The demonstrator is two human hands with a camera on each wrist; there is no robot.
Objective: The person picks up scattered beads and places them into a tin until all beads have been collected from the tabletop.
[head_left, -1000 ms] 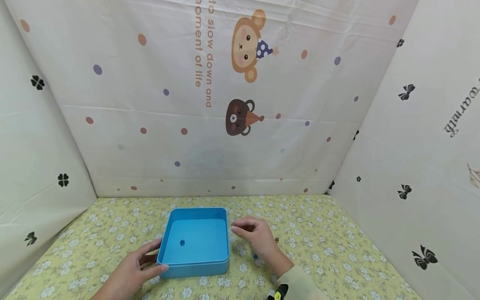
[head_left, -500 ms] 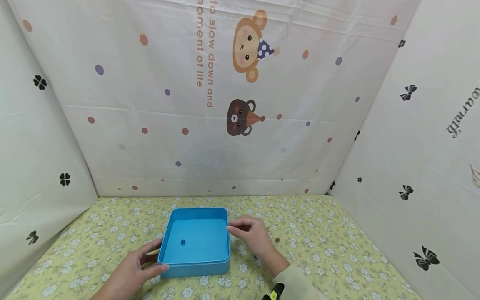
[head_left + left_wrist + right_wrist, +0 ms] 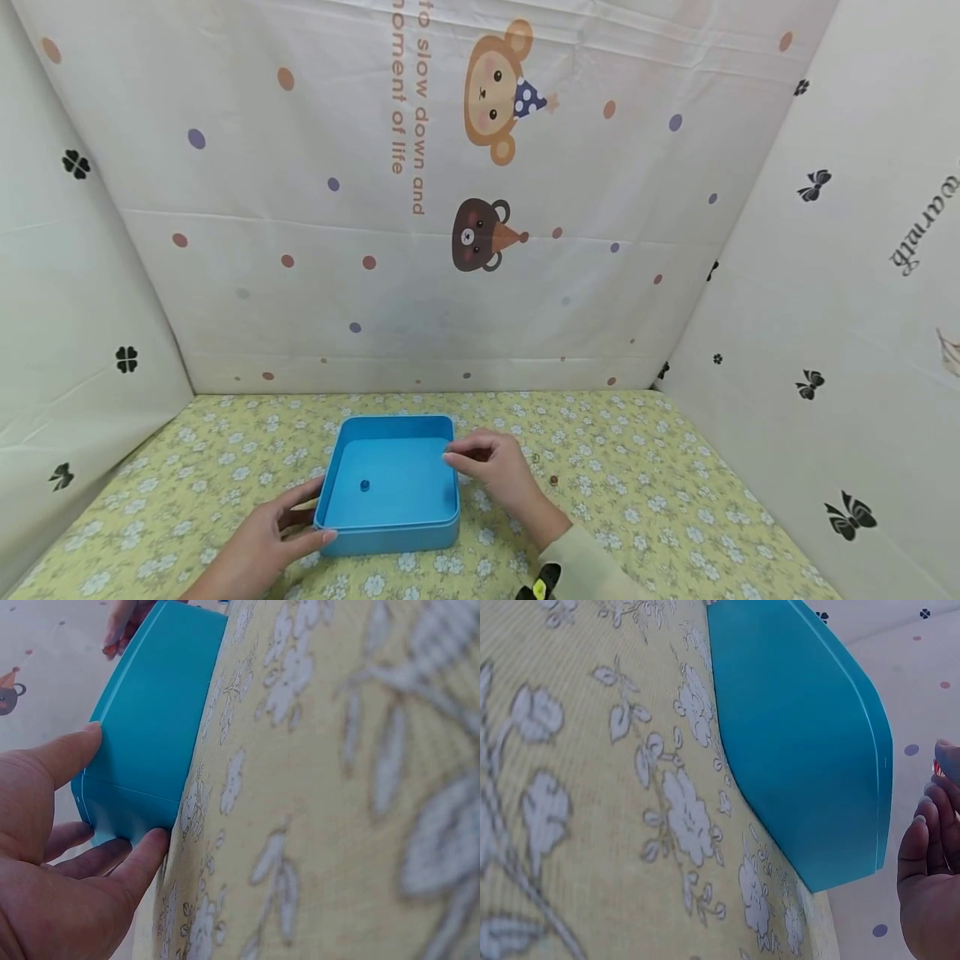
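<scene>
A square blue box (image 3: 397,537), lidless in the head view, stands on the flowered cloth. My left hand (image 3: 262,537) holds its near left corner, the thumb on the front wall and the fingers along the left side. My right hand (image 3: 495,471) is over the box's right rim, thumb and index fingertip pinched together. Between them is a small red-orange piece (image 3: 111,650), mostly covered by the fingers; its kind I cannot tell. Inside the box, left of the middle, lies a small dark blue bead-like piece (image 3: 364,485).
On the yellow flowered cloth (image 3: 637,500), right of my right hand, lie a small brown bead-like piece (image 3: 553,481) and a faint small ring-shaped piece (image 3: 536,457). White printed sheets (image 3: 420,300) enclose the table at the back and both sides.
My right hand has moved left from beside the box to over its right rim, still pinching. A small blue piece near that wrist is now hidden by the arm. My left hand stays put.
</scene>
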